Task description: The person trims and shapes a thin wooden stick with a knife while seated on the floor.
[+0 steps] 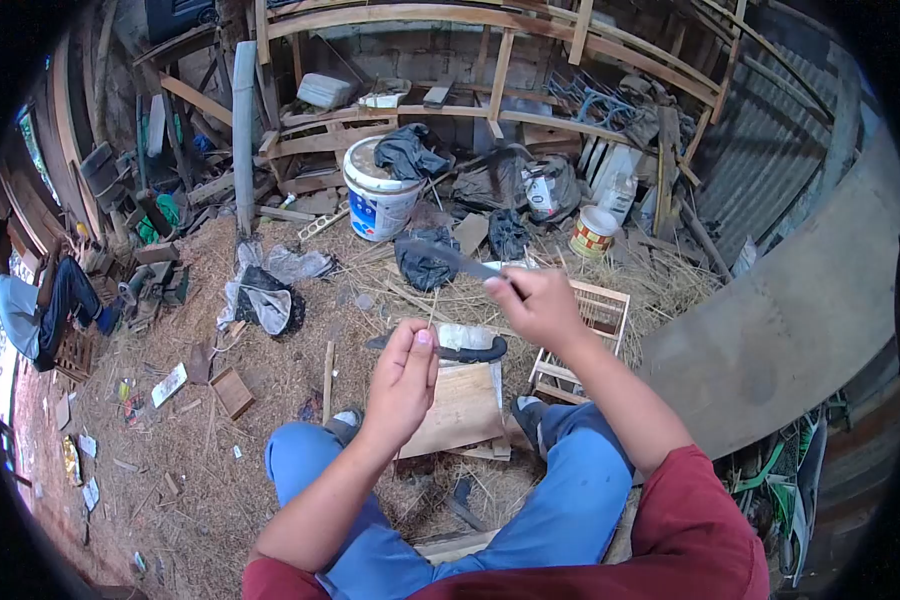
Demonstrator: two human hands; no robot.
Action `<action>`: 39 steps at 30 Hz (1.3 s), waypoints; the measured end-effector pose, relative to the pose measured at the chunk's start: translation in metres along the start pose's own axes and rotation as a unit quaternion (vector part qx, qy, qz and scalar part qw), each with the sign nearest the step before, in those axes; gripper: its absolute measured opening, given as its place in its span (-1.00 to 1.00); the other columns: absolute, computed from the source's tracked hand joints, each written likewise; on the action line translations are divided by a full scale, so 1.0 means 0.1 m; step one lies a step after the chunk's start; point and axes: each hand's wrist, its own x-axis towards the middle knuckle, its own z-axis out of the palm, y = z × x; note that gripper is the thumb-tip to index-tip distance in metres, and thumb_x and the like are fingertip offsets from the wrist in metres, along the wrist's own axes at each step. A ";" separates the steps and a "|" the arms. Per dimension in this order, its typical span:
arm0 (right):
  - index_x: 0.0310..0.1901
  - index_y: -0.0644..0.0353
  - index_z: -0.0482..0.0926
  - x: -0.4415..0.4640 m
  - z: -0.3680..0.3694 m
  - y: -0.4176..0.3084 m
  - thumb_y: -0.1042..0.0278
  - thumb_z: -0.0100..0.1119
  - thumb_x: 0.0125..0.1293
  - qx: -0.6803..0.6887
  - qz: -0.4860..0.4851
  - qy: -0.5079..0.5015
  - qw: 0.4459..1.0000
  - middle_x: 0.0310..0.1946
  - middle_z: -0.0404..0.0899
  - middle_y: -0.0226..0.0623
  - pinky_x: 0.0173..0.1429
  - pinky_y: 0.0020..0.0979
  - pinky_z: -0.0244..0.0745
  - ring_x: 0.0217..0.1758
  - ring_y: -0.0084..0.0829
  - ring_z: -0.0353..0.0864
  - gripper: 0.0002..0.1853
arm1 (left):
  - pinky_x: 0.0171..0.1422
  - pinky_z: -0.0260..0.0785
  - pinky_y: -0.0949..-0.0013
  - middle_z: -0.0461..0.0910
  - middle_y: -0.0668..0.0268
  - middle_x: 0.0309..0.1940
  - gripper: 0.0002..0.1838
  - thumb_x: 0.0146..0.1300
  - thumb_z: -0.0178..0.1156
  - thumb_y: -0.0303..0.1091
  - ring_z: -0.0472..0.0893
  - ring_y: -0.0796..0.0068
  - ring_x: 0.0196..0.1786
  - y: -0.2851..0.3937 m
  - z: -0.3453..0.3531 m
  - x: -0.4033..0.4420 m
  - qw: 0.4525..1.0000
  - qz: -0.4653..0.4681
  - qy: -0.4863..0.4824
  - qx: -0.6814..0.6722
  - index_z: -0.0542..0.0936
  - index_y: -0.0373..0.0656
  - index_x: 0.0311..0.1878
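Maroon shirt (610,583) at the bottom edge is closest to the lens, then blue trousers (580,470), knees apart.

Right hand (542,308): curled around the handle of a knife (455,260), thumb toward the blade end, blade pointing left and away. Blade is blurred, so edge detail can't be read.

Left hand (405,370): thumb and fingers pinched on a thin strip (432,309), which pokes up from the fingertips just under the blade. Can't tell if blade and strip touch. Rest of the strip is mostly hidden by the hand.

Between the knees: a wooden board (455,410). Just past its far edge, a black curved handle (482,353) beside a pale wrapped item (465,337). Slatted wooden rack (600,322) right of that, partly behind the right forearm.

Handling, my read: strip looks very light and springy, likely to bend or split; pinch low, fingertips clear of the edge. Material unconfirmed, wood-like. Knife looks stiff and easy one-handed; handle only, full wrap. Board looks flat, rigid, fairly light; take it by opposite edges.
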 end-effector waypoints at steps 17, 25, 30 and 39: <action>-0.53 0.11 0.51 -0.07 0.14 -0.25 -0.10 0.25 0.36 -0.097 -0.157 -0.083 0.979 -0.65 0.56 -0.22 -0.52 -0.15 0.43 -0.58 -0.12 0.61 -0.54 | -0.31 0.15 0.53 0.42 0.58 -0.43 -0.91 0.56 0.11 -0.39 0.31 0.79 -0.37 -0.10 -0.11 0.07 0.995 -0.008 0.087 0.040 0.57 -0.14 -0.07; -0.50 0.13 0.60 0.06 0.11 0.04 -0.21 0.18 0.42 -0.035 0.037 -0.019 0.999 -0.65 0.58 -0.15 -0.48 -0.16 0.46 -0.59 -0.09 0.63 -0.46 | -0.34 0.16 0.55 0.43 0.56 -0.43 -0.89 0.56 0.11 -0.37 0.32 0.79 -0.38 -0.01 -0.13 0.07 0.998 -0.024 0.063 0.022 0.58 -0.18 -0.08; -0.51 0.15 0.57 0.03 0.02 0.04 -0.16 0.19 0.42 -0.009 0.006 -0.016 1.000 -0.67 0.55 -0.16 -0.50 -0.15 0.44 -0.59 -0.09 0.62 -0.48 | -0.34 0.16 0.55 0.43 0.56 -0.44 -0.85 0.57 0.13 -0.34 0.31 0.79 -0.40 -0.02 -0.05 0.05 0.995 0.041 0.066 0.059 0.58 -0.21 -0.06; -0.51 0.10 0.56 -0.02 0.07 -0.14 -0.16 0.20 0.41 -0.094 -0.184 -0.048 0.977 -0.67 0.56 -0.22 -0.51 -0.15 0.45 -0.61 -0.15 0.62 -0.51 | -0.58 -0.05 0.60 0.31 0.62 -0.53 -0.86 0.57 0.13 -0.27 0.17 0.86 -0.59 -0.11 -0.04 0.05 0.993 0.023 0.092 0.074 0.54 -0.12 -0.03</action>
